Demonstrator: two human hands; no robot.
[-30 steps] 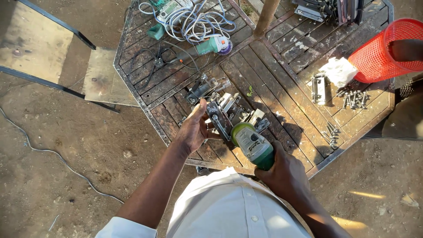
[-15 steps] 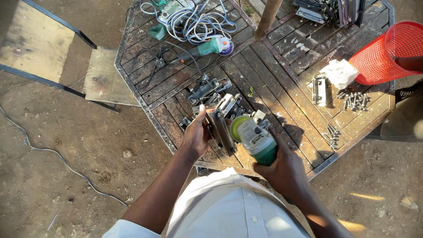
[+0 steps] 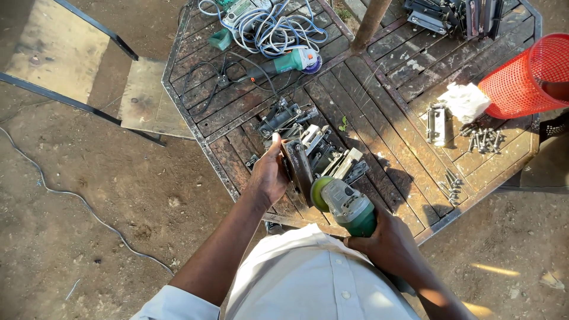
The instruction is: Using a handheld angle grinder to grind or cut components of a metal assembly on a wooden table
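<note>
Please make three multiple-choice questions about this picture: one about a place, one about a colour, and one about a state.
1. Where is the red mesh basket?
A. at the right edge of the table
B. on the ground at the left
C. in the person's lap

2. What colour is the body of the angle grinder in the right hand?
A. yellow
B. green
C. blue

3. What is the left hand doing?
A. hanging free
B. holding a cable
C. gripping a flat metal piece

Answers:
1 A, it lies tipped on the table's right side.
2 B, the casing is green and grey.
3 C, the fingers close around the upright piece beside the disc.
</note>
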